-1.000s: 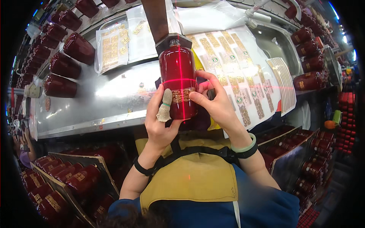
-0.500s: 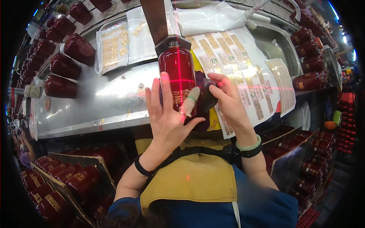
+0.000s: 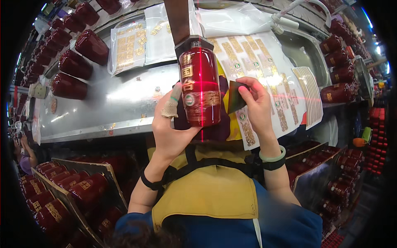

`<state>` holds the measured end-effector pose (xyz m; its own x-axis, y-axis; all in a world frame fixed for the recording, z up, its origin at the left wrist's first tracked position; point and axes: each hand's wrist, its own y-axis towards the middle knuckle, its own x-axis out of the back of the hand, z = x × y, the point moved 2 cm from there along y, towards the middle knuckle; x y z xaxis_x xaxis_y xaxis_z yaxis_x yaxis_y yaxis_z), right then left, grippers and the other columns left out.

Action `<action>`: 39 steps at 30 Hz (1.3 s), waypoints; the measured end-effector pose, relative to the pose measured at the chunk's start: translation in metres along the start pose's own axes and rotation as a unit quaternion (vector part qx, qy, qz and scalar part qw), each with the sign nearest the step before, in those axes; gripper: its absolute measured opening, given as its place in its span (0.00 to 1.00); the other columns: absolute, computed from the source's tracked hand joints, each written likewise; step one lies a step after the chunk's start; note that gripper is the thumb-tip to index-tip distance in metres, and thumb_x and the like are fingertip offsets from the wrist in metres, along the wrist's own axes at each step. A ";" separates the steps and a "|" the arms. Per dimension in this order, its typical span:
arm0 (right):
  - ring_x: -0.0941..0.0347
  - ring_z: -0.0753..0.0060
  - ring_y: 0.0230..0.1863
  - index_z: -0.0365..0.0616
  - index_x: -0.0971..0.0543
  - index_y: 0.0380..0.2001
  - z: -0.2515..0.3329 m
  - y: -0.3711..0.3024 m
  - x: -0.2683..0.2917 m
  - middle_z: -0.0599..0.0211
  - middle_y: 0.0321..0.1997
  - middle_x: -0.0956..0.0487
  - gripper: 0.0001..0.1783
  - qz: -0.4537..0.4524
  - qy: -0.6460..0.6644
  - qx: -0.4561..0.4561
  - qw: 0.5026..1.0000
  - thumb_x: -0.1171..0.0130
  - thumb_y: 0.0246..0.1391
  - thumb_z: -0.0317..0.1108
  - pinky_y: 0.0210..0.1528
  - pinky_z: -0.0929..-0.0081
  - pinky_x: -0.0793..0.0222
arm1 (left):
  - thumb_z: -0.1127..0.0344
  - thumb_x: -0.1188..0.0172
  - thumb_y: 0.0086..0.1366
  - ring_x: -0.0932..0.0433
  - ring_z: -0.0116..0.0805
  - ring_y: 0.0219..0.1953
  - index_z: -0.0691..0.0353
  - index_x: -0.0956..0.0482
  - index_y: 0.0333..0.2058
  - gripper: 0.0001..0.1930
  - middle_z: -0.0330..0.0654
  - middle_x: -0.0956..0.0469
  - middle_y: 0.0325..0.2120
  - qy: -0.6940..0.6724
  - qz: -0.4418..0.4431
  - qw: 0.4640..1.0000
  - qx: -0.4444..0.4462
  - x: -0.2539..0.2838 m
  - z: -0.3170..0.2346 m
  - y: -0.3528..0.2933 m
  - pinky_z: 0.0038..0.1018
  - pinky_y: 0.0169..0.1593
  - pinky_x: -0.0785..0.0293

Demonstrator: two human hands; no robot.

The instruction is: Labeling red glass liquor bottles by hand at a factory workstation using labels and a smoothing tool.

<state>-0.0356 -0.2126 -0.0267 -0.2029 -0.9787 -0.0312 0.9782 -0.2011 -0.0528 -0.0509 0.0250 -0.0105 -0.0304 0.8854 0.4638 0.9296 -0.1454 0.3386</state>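
Observation:
A dark red glass bottle (image 3: 201,82) lies with its neck pointing away from me. Gold characters run down its left part, with a gold band and a small round green-and-white emblem lower down. My left hand (image 3: 167,128) holds it by the left side, thumb at the base; other fingers are partly hidden. A pale finger cover (image 3: 170,106) sits on one finger. To the right, my right hand (image 3: 260,107) pinches a thin dark scraper piece (image 3: 236,97), apart from the bottle. Under the bottle is a dark purple cloth (image 3: 219,133). Red laser lines cross the glass.
A dark holder (image 3: 182,46) on a brown bar meets the bottle's neck. Sheets of gold decals (image 3: 269,78) lie right, smaller ones (image 3: 127,47) back left. More red bottles (image 3: 69,86) stand left on the metal bench (image 3: 103,111). A sink (image 3: 300,51) is back right.
The bottle has turned, bringing the gold characters and round emblem into view. My left hand has moved from its top to its left side. My right hand has drawn the scraper slightly right.

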 end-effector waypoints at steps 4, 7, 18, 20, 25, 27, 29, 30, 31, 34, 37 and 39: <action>0.25 0.86 0.44 0.36 0.22 0.52 0.000 -0.004 0.000 0.70 0.46 0.19 0.12 0.047 0.033 0.024 0.998 0.46 0.68 0.25 0.48 0.85 0.29 | 0.66 0.18 0.45 0.24 0.46 0.59 0.68 0.32 0.66 0.48 0.53 0.24 0.57 0.057 -0.012 0.998 -0.040 0.004 -0.008 0.003 0.35 0.63 0.31; 0.31 0.89 0.39 0.37 0.22 0.54 0.003 -0.010 -0.014 0.77 0.39 0.23 0.16 0.065 0.026 -0.021 0.997 0.40 0.66 0.33 0.44 0.87 0.34 | 0.68 0.17 0.43 0.37 0.39 0.70 0.73 0.50 0.73 0.62 0.55 0.36 0.69 -0.145 0.129 0.979 0.068 0.004 0.000 0.004 0.34 0.72 0.43; 0.40 0.89 0.33 0.34 0.27 0.62 -0.010 -0.012 -0.031 0.83 0.33 0.33 0.39 0.130 -0.010 -0.081 0.988 0.23 0.50 0.36 0.37 0.88 0.39 | 0.69 0.38 0.71 0.26 0.34 0.58 0.72 0.44 0.70 0.35 0.49 0.27 0.60 -0.362 0.052 0.910 0.195 -0.011 0.011 0.005 0.32 0.64 0.31; 0.39 0.89 0.33 0.35 0.27 0.62 -0.010 -0.012 -0.031 0.83 0.33 0.33 0.38 0.135 -0.004 -0.071 0.988 0.23 0.49 0.35 0.37 0.87 0.39 | 0.69 0.38 0.71 0.26 0.34 0.58 0.72 0.43 0.70 0.34 0.49 0.27 0.60 -0.363 0.050 0.911 0.187 -0.009 0.011 0.005 0.32 0.64 0.30; 0.38 0.87 0.35 0.38 0.27 0.63 -0.004 -0.013 -0.029 0.81 0.35 0.31 0.38 0.143 0.004 -0.079 0.987 0.23 0.50 0.36 0.40 0.86 0.37 | 0.69 0.40 0.73 0.25 0.32 0.57 0.73 0.37 0.66 0.28 0.48 0.25 0.58 -0.403 0.042 0.888 0.215 -0.009 0.012 0.003 0.31 0.64 0.31; 0.35 0.83 0.38 0.40 0.29 0.64 -0.001 -0.012 -0.027 0.78 0.38 0.29 0.34 0.146 -0.085 -0.045 0.985 0.29 0.57 0.34 0.45 0.82 0.34 | 0.68 0.41 0.74 0.26 0.31 0.57 0.73 0.37 0.66 0.27 0.47 0.25 0.58 -0.388 0.039 0.897 0.207 -0.010 0.011 0.002 0.31 0.64 0.32; 0.34 0.81 0.40 0.40 0.30 0.65 0.002 -0.011 -0.022 0.76 0.39 0.29 0.31 0.106 -0.080 -0.023 0.991 0.34 0.60 0.32 0.48 0.81 0.34 | 0.67 0.41 0.74 0.26 0.30 0.57 0.73 0.37 0.66 0.27 0.47 0.25 0.58 -0.378 0.035 0.904 0.198 -0.008 0.012 0.002 0.30 0.65 0.33; 0.33 0.79 0.42 0.41 0.31 0.66 0.004 -0.010 -0.020 0.75 0.40 0.28 0.29 0.060 -0.059 0.019 0.996 0.39 0.63 0.29 0.50 0.79 0.33 | 0.64 0.47 0.77 0.31 0.31 0.63 0.71 0.42 0.69 0.28 0.47 0.30 0.63 -0.370 0.066 0.904 0.202 -0.007 0.013 0.002 0.32 0.68 0.38; 0.28 0.76 0.44 0.41 0.34 0.66 0.009 -0.012 -0.019 0.70 0.41 0.25 0.29 0.055 -0.067 0.072 0.994 0.44 0.63 0.22 0.50 0.77 0.31 | 0.62 0.52 0.79 0.35 0.33 0.68 0.69 0.47 0.73 0.30 0.48 0.36 0.68 -0.362 0.098 0.904 0.206 -0.006 0.014 0.002 0.33 0.71 0.42; 0.23 0.68 0.47 0.41 0.28 0.61 0.023 -0.021 -0.018 0.63 0.45 0.21 0.26 0.030 -0.177 0.243 0.953 0.41 0.58 0.18 0.49 0.73 0.27 | 0.50 0.62 0.80 0.40 0.37 0.71 0.67 0.51 0.74 0.33 0.50 0.42 0.71 -0.363 0.103 0.909 0.176 -0.005 0.016 0.001 0.35 0.74 0.48; 0.20 0.65 0.43 0.43 0.15 0.38 0.039 -0.042 -0.025 0.65 0.44 0.15 0.13 0.121 -0.304 0.467 0.822 0.33 0.46 0.20 0.47 0.72 0.24 | 0.38 0.70 0.78 0.44 0.42 0.74 0.65 0.55 0.75 0.40 0.52 0.48 0.74 -0.287 0.037 0.951 0.110 -0.011 0.017 -0.007 0.39 0.76 0.52; 0.20 0.67 0.41 0.44 0.14 0.37 0.043 -0.052 -0.026 0.68 0.42 0.14 0.12 0.213 -0.294 0.485 0.795 0.33 0.45 0.26 0.46 0.70 0.25 | 0.28 0.71 0.72 0.47 0.47 0.75 0.63 0.57 0.76 0.48 0.52 0.52 0.75 -0.264 -0.012 0.961 0.077 -0.011 0.023 -0.009 0.43 0.76 0.54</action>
<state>-0.0793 -0.1782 0.0198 -0.0653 -0.7595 0.6472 0.5845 0.4966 0.6417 -0.0508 0.0262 -0.0376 0.1001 0.9943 -0.0370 0.9755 -0.0907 0.2002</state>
